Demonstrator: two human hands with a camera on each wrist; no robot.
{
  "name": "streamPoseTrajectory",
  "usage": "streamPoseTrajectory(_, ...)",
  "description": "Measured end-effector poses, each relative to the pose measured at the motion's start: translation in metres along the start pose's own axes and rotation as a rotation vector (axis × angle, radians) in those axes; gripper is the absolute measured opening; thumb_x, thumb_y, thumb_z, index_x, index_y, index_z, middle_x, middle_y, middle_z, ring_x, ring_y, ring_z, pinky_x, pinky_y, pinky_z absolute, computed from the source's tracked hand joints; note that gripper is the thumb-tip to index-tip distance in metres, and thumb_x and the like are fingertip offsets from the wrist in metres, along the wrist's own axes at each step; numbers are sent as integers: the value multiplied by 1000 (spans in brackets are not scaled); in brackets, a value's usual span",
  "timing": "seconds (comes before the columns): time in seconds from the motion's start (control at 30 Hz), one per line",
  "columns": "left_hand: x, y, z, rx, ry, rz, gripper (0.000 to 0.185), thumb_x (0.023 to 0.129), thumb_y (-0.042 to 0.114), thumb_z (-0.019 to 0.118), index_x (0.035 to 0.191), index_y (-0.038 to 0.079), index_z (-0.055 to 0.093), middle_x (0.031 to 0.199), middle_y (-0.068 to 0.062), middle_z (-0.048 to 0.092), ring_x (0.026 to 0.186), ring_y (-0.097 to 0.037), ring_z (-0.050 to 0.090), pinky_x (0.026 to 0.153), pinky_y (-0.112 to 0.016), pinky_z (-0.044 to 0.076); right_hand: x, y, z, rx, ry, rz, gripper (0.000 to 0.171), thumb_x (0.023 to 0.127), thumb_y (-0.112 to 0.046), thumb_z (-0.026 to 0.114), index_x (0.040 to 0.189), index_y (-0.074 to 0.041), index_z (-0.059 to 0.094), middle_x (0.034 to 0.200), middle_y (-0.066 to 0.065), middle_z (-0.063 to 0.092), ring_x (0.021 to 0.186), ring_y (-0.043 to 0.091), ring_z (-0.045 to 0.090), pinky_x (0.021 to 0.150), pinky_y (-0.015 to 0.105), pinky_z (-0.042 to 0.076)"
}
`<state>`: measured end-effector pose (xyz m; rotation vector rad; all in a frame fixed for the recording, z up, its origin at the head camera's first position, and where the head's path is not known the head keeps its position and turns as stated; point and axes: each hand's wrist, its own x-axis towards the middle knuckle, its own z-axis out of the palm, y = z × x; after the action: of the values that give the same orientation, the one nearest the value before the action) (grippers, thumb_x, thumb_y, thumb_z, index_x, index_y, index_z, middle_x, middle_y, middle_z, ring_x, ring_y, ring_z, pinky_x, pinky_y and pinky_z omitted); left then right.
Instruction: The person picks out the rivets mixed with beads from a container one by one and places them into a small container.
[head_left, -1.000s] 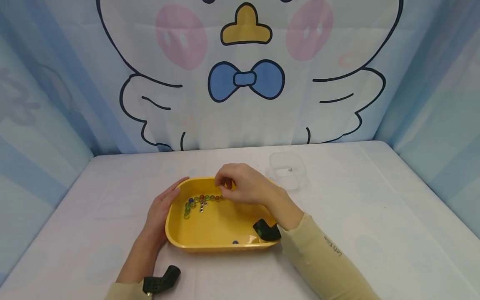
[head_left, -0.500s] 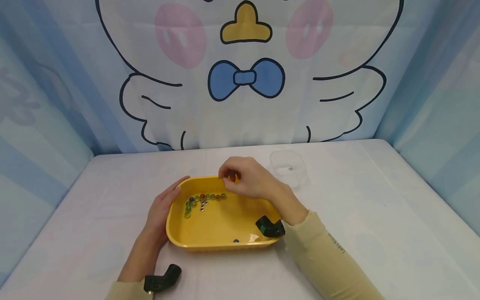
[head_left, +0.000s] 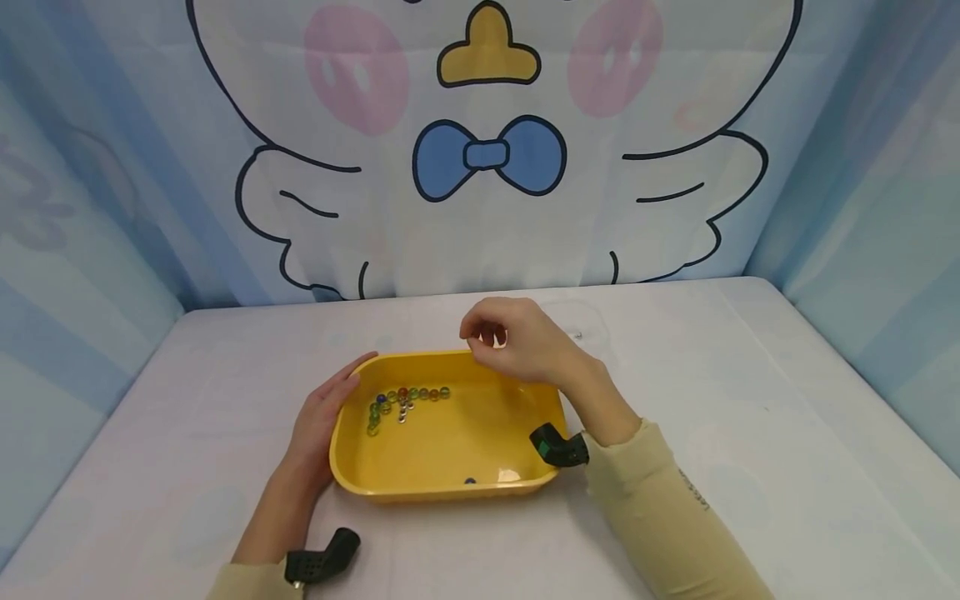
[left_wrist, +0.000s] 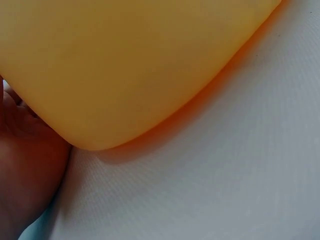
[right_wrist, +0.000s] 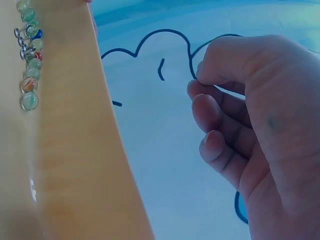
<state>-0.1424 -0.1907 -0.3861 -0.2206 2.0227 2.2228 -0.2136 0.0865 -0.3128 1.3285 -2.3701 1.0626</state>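
Note:
A yellow tray (head_left: 442, 492) sits mid-table. Along its far left floor lies a row of glass marbles (head_left: 405, 398) mixed with small silver bits, and one blue marble (head_left: 470, 481) lies near the front wall. My left hand (head_left: 330, 404) rests flat against the tray's left side, fingers straight; the left wrist view shows only the tray's wall (left_wrist: 140, 65) beside my palm. My right hand (head_left: 483, 333) hovers above the tray's far rim (right_wrist: 75, 125) with fingers (right_wrist: 220, 115) curled and tips pinched together. Whatever they pinch is hidden.
A clear plastic container (head_left: 596, 321) stands just behind my right hand, mostly hidden, with a small metal bit (head_left: 577, 335) in it. A white cloth (head_left: 750, 433) covers the table. Printed fabric walls close in the back and both sides.
My right hand has lifted off the marble row and moved up and to the right, past the tray's far rim toward the clear container, keeping its pinch. The left hand has stayed put.

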Motion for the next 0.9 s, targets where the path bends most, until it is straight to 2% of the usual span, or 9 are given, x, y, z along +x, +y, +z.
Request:
streamPoseTrajectory(0.17,0,0,-1,-5,-1,4,49,109,35,41,155,18,43,156,3,42,139,-12,41,108,-22,39,-3,4,-7,-19,34,20,12,86,4,69,94,-5,69,87,0,65,73,14,54,63,31,51)
streamPoseTrajectory(0.4,-1,1,0,7,-2,12,49,109,35,41,155,18,42,156,3,42,140,-13,40,108,-23,39,-9,6,-20,-23,46,110,9,88,1,69,94,-5,71,88,6,67,76,16,55,66,32,51)
streamPoseTrajectory(0.7,0,1,0,15,7,6,49,109,35,41,155,19,43,156,3,42,140,-12,40,109,-23,38,-18,18,-33,-30,68,202,10,88,2,67,93,-5,71,89,6,67,78,19,54,67,30,49)
streamPoseTrajectory(0.9,0,1,0,9,7,0,48,109,34,40,155,19,43,156,3,41,140,-12,39,109,-24,38,-25,25,-41,-38,56,309,9,90,1,66,94,-5,70,89,5,66,80,20,54,70,31,49)
